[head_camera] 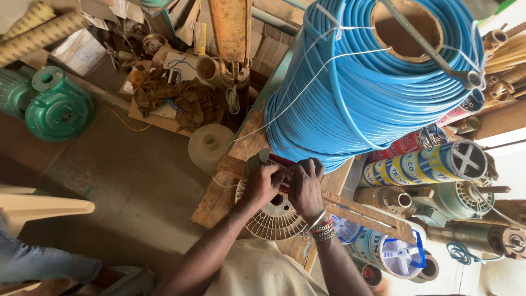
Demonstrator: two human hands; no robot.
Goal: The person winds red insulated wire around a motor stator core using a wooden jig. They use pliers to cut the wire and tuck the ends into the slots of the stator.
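Two hands at one red part [280, 174] on the wooden surface [219, 200]: left hand [262, 184] and right hand [306, 185] both curled tight around it, beneath one blue coil [372, 82]; its axis is hidden.

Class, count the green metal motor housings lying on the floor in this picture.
2: one round green housing at left, another green housing beside it, cut by the frame edge. Clutter may hide more.

The coil of tubing [378, 77] is bright blue, tied with white string [307, 87]. The pump housing [57, 107] is green. The rolls [422, 164] beside the coil are yellow, blue and red. The fan cover [274, 219] is cream, the counter [219, 197] bare brown wood, the rags [181, 98] brown.
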